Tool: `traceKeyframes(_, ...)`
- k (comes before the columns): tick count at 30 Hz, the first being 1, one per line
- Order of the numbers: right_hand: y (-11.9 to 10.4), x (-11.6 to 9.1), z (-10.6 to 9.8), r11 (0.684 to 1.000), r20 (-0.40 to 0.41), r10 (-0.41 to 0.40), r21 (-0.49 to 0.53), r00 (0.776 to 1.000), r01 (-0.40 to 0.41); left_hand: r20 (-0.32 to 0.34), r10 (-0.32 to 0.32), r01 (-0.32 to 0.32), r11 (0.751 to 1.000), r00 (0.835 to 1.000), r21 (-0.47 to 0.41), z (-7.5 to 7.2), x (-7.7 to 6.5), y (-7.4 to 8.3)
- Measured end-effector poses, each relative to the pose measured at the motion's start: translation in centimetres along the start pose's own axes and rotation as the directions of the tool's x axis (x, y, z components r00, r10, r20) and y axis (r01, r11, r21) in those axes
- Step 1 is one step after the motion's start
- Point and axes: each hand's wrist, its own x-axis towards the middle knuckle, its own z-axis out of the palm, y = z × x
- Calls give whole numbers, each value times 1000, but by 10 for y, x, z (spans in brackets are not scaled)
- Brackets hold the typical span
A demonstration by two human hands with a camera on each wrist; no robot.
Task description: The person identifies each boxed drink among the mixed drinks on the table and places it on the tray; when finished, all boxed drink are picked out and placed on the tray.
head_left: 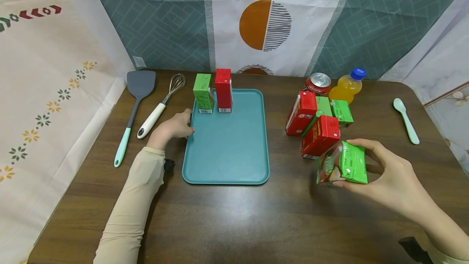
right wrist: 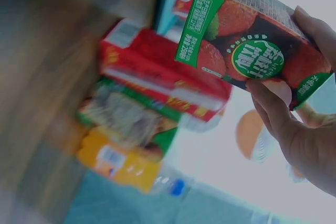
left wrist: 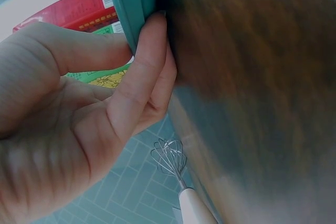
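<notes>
On a brown bench [head_left: 234,219], seen from above, one spatula [head_left: 134,105] lies at the left of the frame, with one whisk [head_left: 161,107] beside it. Left of centre, the left of the two hands [head_left: 174,126] pinches the rim of one teal tray [head_left: 227,150]. Two cartons stand upright at the tray's upper left: one green [head_left: 203,93], one red [head_left: 223,91]. Right of centre, four more cartons stand grouped, two red [head_left: 320,137] and two green [head_left: 341,111], with one can [head_left: 318,83] and one bottle [head_left: 349,86] behind them. Just below this group, the right hand [head_left: 395,174] grips a seventh, green-topped carton [head_left: 353,162] between thumb and fingers; its green end faces up and rightward, its long axis running down toward the lower left. One spoon [head_left: 406,121] lies at the far right, bowl toward the top.
</notes>
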Motion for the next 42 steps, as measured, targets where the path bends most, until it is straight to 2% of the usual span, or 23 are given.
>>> traceKeyframes(3,-13,5,2,996,9,-76,40,997,75,3,-3,3,1000,1000,-2,0,-1,0)
traceKeyframes(7,-29,21,10,978,11,-186,95,982,184,-1,-3,3,1000,1000,-3,-1,-2,0)
traceKeyframes(11,-44,46,21,969,5,-217,123,976,215,2,4,-4,1000,1000,-16,-1,-3,1)
traceKeyframes(14,-53,67,28,963,38,-183,210,982,171,5,8,-7,1000,1000,-25,-1,-2,0)
traceKeyframes(17,-59,85,37,917,104,-148,386,983,98,4,12,-12,999,1000,-30,0,-1,-1)
traceKeyframes(20,-65,100,49,846,140,-113,533,984,21,-1,17,-17,1000,1000,-17,-1,0,-2)
traceKeyframes(23,-70,113,65,806,124,-81,592,989,-8,1,25,-25,1000,1000,-6,-1,0,-3)
traceKeyframes(25,-73,121,75,791,105,-61,612,993,-16,1,31,-31,1000,1000,-3,-2,0,-3)
traceKeyframes(28,-75,138,90,788,86,-33,615,996,-27,1,34,-34,999,999,2,-3,0,-3)
traceKeyframes(33,-66,173,110,845,88,54,527,995,-93,-5,32,-32,999,999,16,-5,0,-3)
traceKeyframes(36,-56,192,122,853,103,117,498,988,-153,-8,33,-33,999,999,19,-5,1,-2)
traceKeyframes(38,-49,201,130,832,122,147,522,982,-190,-9,32,-32,999,999,21,-4,2,-3)
traceKeyframes(42,-40,214,145,766,165,178,596,970,-242,-4,31,-31,1000,1000,6,-2,3,-2)
